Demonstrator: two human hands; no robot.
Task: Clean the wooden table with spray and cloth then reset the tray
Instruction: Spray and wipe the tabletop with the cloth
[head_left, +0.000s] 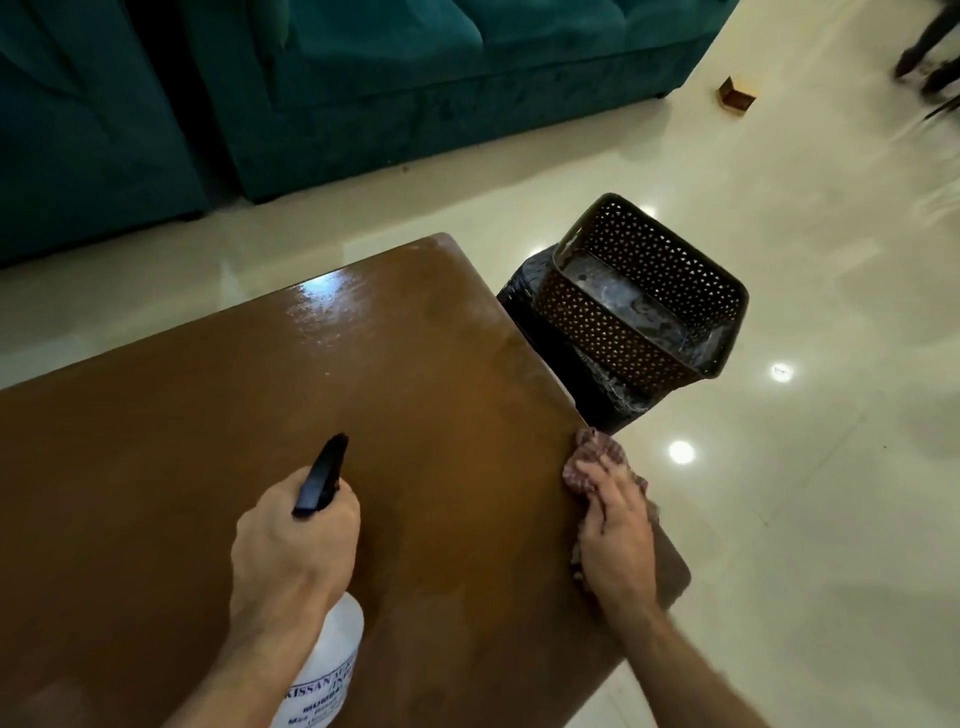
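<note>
The spray bottle (332, 660) is cut off by the bottom edge, its neck and trigger hidden inside the left hand (291, 551), and its label print is only partly legible. Most of the cloth (597, 462) lies hidden under the right hand (613, 535) at the tabletop (208, 467) edge, and the tabletop itself runs out of view at the left and bottom. The basket (644, 291) covers a dark thing beneath it, perhaps a stool, and a person's legs (930, 57) at the top right corner are blurred and cropped.

Teal sofa (363, 78) — small wooden box (736, 93)
</note>
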